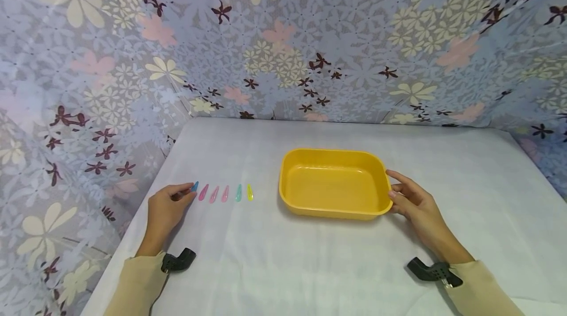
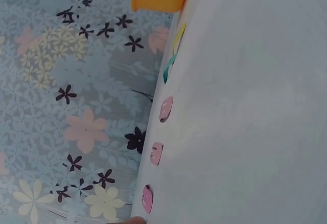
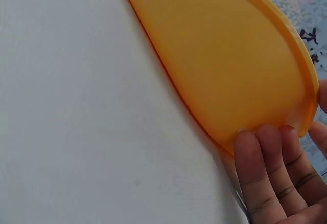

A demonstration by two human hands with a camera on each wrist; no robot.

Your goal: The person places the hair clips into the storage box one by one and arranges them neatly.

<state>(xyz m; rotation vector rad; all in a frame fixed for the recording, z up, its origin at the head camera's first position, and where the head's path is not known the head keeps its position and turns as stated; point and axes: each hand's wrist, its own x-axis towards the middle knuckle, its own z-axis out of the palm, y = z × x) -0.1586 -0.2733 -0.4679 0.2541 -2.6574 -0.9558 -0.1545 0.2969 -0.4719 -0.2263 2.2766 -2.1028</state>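
Observation:
My left hand (image 1: 166, 210) pinches a blue hair clip (image 1: 195, 186) between thumb and fingertips at the left end of a row of clips. Beside it lie a deep pink clip (image 1: 203, 192), two paler pink clips (image 1: 214, 194), a teal clip (image 1: 238, 193) and a yellow clip (image 1: 250, 192). In the left wrist view only a fingertip (image 2: 136, 220) shows, at the bottom edge. My right hand (image 1: 417, 206) grips the right end of a yellow plastic tray (image 1: 336, 185), several fingers (image 3: 253, 165) against its outer wall. The tray is bare inside.
A white cloth (image 1: 274, 262) covers the table. Floral fabric (image 1: 283, 40) hangs behind it and along the left side. A dark wrist camera (image 1: 178, 260) is strapped over the left sleeve, another camera (image 1: 434, 271) over the right.

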